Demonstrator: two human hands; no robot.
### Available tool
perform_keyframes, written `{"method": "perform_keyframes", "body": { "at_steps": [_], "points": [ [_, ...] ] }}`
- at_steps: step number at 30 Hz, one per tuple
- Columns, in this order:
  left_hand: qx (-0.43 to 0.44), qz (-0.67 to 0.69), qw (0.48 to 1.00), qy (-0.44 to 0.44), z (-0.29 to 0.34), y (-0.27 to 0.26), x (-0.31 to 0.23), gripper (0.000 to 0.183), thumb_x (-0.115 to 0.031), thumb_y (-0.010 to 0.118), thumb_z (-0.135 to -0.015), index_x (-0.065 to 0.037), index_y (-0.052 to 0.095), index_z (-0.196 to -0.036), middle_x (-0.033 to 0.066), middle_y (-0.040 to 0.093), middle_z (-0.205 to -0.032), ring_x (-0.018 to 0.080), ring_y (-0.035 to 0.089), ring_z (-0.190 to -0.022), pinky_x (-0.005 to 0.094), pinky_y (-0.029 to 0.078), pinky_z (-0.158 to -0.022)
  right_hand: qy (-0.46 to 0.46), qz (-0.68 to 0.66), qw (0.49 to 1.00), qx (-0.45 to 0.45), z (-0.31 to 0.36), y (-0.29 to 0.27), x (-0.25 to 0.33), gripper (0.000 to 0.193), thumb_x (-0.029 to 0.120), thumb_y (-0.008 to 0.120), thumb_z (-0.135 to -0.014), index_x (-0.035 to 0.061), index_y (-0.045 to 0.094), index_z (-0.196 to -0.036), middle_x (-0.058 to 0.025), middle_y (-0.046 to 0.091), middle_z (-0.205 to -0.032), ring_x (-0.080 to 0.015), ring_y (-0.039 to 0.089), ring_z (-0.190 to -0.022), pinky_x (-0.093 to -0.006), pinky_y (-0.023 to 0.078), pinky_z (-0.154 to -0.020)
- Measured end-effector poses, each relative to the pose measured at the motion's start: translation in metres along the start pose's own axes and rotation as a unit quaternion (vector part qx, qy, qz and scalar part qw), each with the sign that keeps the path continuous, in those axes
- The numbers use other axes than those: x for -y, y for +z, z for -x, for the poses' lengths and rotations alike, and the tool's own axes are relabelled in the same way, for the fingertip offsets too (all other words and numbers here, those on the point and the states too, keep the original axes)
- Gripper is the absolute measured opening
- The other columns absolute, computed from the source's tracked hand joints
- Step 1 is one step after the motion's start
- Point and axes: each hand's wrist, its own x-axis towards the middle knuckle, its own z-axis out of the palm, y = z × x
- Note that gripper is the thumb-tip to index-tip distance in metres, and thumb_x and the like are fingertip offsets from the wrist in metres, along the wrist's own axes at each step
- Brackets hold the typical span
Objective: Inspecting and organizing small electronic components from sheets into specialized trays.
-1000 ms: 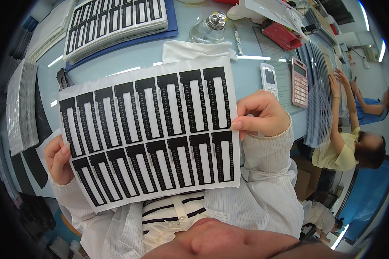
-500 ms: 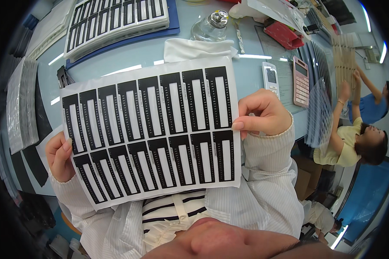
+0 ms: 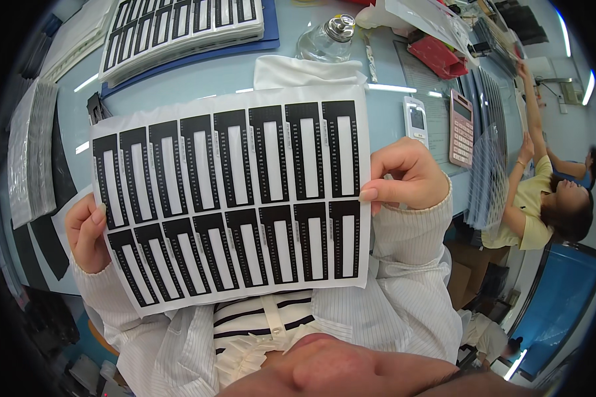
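Between my hands a white sheet (image 3: pixel 242 206) is held up above the table, tilted toward me. Two rows of black rectangular labels, each with a narrow white window, cover it. My left hand (image 3: pixel 89 233) pinches its left edge, thumb on the front. At the right edge my right hand (image 3: pixel 407 175) grips it with thumb in front and the other fingers curled, partly behind the sheet. Beyond its top edge lies a folded white cloth (image 3: pixel 308 71). A stack of similar printed sheets (image 3: pixel 185 49) rests on a blue folder (image 3: pixel 269 41) at the far left.
A glass pump bottle (image 3: pixel 326 41) stands behind the cloth. A white remote (image 3: pixel 414 119) and a pink calculator (image 3: pixel 461 129) lie to the right. Plastic-wrapped sheets (image 3: pixel 32 155) sit at the left edge. Two co-workers, one in a yellow shirt (image 3: pixel 520 208), work at the right.
The sheet has turned slightly and shifted a little, still held by both hands. At the right, the co-workers have moved their arms, and the slatted panel they held up is mostly out of sight.
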Motion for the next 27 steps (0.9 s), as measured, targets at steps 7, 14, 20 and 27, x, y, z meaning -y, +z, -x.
{"method": "perform_keyframes", "body": {
  "at_steps": [7, 14, 20, 27],
  "points": [
    [-0.017, -0.003, 1.000, -0.008, 0.0003, -0.0014, 0.0036, 0.028, -0.019, 0.052, -0.088, -0.003, 0.046, -0.066, 0.0041, 0.058, -0.069, 0.0067, 0.049, -0.057, 0.0199, 0.035, -0.055, -0.012, -0.042, 0.999, -0.024, 0.0027, 0.0035, 0.0011, 0.016, 0.011, 0.070, -0.079, 0.0013, 0.064, -0.068, -0.0016, 0.060, -0.057, -0.0037, 0.047, -0.047, -0.0186, 0.029, -0.042],
    [0.009, 0.027, 0.999, -0.020, -0.0021, -0.0026, 0.0075, 0.025, -0.017, 0.051, -0.089, -0.003, 0.047, -0.069, 0.0038, 0.058, -0.069, 0.0054, 0.049, -0.057, 0.0193, 0.035, -0.054, -0.007, -0.067, 0.997, -0.029, 0.0020, 0.0018, -0.0034, 0.017, 0.012, 0.069, -0.081, 0.0014, 0.063, -0.069, -0.0030, 0.060, -0.058, -0.0021, 0.044, -0.042, -0.0171, 0.027, -0.038],
    [0.014, 0.012, 0.999, -0.027, -0.0029, -0.0005, 0.0049, 0.025, -0.018, 0.051, -0.090, -0.003, 0.048, -0.069, 0.0033, 0.058, -0.068, 0.0046, 0.047, -0.055, 0.0185, 0.034, -0.053, -0.019, -0.093, 0.995, -0.022, 0.0014, 0.0005, -0.0050, 0.017, 0.012, 0.068, -0.082, 0.0009, 0.063, -0.070, -0.0042, 0.060, -0.058, -0.0029, 0.044, -0.042, -0.0172, 0.028, -0.039],
    [0.008, 0.017, 1.000, -0.018, -0.0039, 0.0058, 0.0023, 0.029, -0.018, 0.051, -0.090, -0.005, 0.046, -0.065, 0.0021, 0.055, -0.062, 0.0045, 0.043, -0.050, 0.0195, 0.033, -0.050, -0.021, -0.107, 0.994, -0.026, 0.0012, 0.0013, -0.0057, 0.016, 0.010, 0.067, -0.082, -0.0012, 0.062, -0.073, -0.0070, 0.061, -0.061, -0.0040, 0.046, -0.043, -0.0177, 0.030, -0.040]
  ]
}}
